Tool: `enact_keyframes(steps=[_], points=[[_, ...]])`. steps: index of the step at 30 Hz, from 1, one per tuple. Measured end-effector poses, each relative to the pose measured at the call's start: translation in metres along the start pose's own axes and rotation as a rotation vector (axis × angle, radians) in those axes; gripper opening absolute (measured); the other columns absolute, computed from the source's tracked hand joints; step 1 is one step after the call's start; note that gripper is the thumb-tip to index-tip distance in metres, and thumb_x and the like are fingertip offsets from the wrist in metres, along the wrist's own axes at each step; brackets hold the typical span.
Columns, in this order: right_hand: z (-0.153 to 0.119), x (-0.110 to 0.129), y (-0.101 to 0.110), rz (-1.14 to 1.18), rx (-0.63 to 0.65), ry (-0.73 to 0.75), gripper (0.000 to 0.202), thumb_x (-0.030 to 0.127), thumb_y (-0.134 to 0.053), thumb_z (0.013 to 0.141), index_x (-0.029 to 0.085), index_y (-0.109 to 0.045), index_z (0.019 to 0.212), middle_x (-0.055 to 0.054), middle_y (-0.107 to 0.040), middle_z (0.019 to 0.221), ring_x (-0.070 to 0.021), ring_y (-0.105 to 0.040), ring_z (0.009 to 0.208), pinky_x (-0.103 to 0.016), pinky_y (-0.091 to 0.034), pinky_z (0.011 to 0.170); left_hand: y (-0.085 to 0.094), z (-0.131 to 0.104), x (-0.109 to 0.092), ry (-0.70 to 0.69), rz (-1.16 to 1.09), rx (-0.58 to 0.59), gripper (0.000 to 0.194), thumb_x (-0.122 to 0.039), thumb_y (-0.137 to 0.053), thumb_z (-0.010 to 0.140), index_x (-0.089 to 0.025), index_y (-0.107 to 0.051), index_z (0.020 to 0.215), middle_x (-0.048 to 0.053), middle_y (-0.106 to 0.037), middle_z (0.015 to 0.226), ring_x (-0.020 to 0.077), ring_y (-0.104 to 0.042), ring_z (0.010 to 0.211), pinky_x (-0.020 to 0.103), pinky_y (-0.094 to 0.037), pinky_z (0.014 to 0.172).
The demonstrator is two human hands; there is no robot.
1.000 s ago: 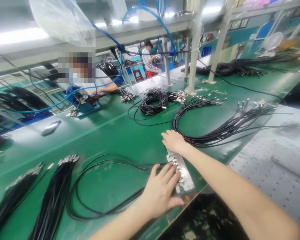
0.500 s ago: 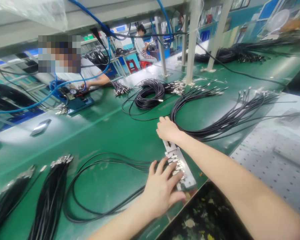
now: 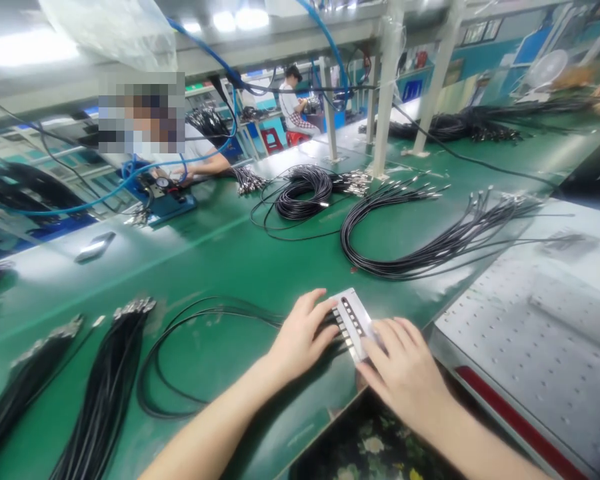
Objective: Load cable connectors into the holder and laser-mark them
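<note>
A small silver metal fixture lies at the table's near edge, a slotted metal plate showing on top. Connector ends show along its left side, and thin black cables loop away to the left from there. My left hand grips the fixture's left side, fingertips on its upper corner and thumb by the connectors. On the right, my right hand is closed around the fixture's lower right part, thumb along the bottom edge. My fingers hide part of the cables and the fixture's underside.
Black cable bundles lie at the left. Coiled cables and a curved bundle lie beyond my hands. A perforated metal surface is at the right. Across the table, a person works at a blue device below blue hoses.
My right hand has come back from the fixture's far end to its lower right side. My left hand has moved to its upper left edge. The slotted plate now covers the connector row.
</note>
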State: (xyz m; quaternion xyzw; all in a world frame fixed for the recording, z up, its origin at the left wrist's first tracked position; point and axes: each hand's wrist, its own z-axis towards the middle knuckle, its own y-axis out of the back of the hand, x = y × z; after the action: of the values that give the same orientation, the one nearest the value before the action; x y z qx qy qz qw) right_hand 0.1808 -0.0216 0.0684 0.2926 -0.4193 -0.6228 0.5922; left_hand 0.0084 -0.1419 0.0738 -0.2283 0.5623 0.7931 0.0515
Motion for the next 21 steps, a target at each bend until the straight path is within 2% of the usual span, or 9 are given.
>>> enact_keyframes(steps=[2,5,10,13,16,18,21], points=[[-0.018,0.007,-0.014,-0.033,-0.034,-0.086,0.026,0.034,-0.051,0.083,0.017,-0.059,0.101,-0.014,-0.058,0.104,-0.0280,-0.050,0.100,-0.050,-0.034,0.091,-0.003,0.009,0.008,0.026,0.016,0.112,0.040,-0.035,-0.043,0.090,-0.022,-0.043,0.127,0.011,-0.039,0.135,0.0234,-0.036,0.123,0.045,-0.036,0.100],[-0.022,0.016,-0.028,-0.058,-0.080,-0.194,0.031,0.039,-0.055,0.080,0.018,-0.059,0.102,-0.015,-0.058,0.103,-0.0311,-0.049,0.104,-0.055,-0.031,0.093,-0.012,0.021,0.014,-0.008,-0.016,0.199,0.037,-0.036,-0.043,0.089,-0.021,-0.050,0.122,0.010,-0.046,0.128,0.0221,-0.042,0.117,0.043,-0.037,0.099],[-0.017,0.021,-0.032,0.007,-0.178,-0.312,0.013,0.030,-0.058,0.077,0.018,-0.057,0.075,-0.010,-0.058,0.087,-0.0254,-0.053,0.091,-0.054,-0.031,0.095,-0.025,0.032,0.002,0.009,-0.109,0.067,0.022,-0.028,-0.050,0.085,-0.019,-0.063,0.100,0.006,-0.057,0.103,0.0184,-0.050,0.098,0.037,-0.043,0.090],[-0.028,0.007,-0.016,0.003,-0.255,-0.359,0.009,0.026,-0.057,0.075,0.018,-0.057,0.074,-0.011,-0.057,0.092,-0.0252,-0.053,0.092,-0.051,-0.035,0.092,-0.029,0.047,-0.023,-0.079,-0.151,0.021,0.021,-0.027,-0.052,0.084,-0.020,-0.062,0.101,0.006,-0.055,0.104,0.0189,-0.049,0.099,0.038,-0.042,0.090],[-0.053,-0.024,0.015,-0.105,-0.327,-0.388,0.010,0.025,-0.057,0.075,0.017,-0.059,0.080,-0.013,-0.055,0.099,-0.0266,-0.052,0.096,-0.052,-0.036,0.092,-0.042,0.075,-0.062,-0.222,-0.188,0.025,0.026,-0.028,-0.053,0.084,-0.019,-0.060,0.107,0.008,-0.052,0.110,0.0203,-0.045,0.105,0.039,-0.039,0.094],[-0.077,-0.051,0.037,-0.203,-0.341,-0.390,0.012,0.026,-0.056,0.076,0.017,-0.059,0.083,-0.013,-0.055,0.101,-0.0270,-0.052,0.098,-0.053,-0.036,0.094,-0.062,0.098,-0.093,-0.292,-0.218,0.051,0.027,-0.028,-0.053,0.083,-0.018,-0.060,0.107,0.008,-0.052,0.110,0.0207,-0.045,0.105,0.038,-0.039,0.095],[-0.117,-0.095,0.062,-0.310,-0.295,-0.412,0.010,0.027,-0.055,0.076,0.018,-0.057,0.080,-0.012,-0.055,0.099,-0.0268,-0.052,0.100,-0.051,-0.039,0.093,-0.106,0.128,-0.137,-0.326,-0.246,0.129,0.026,-0.027,-0.052,0.083,-0.017,-0.060,0.106,0.008,-0.053,0.109,0.0206,-0.047,0.104,0.036,-0.039,0.095]])
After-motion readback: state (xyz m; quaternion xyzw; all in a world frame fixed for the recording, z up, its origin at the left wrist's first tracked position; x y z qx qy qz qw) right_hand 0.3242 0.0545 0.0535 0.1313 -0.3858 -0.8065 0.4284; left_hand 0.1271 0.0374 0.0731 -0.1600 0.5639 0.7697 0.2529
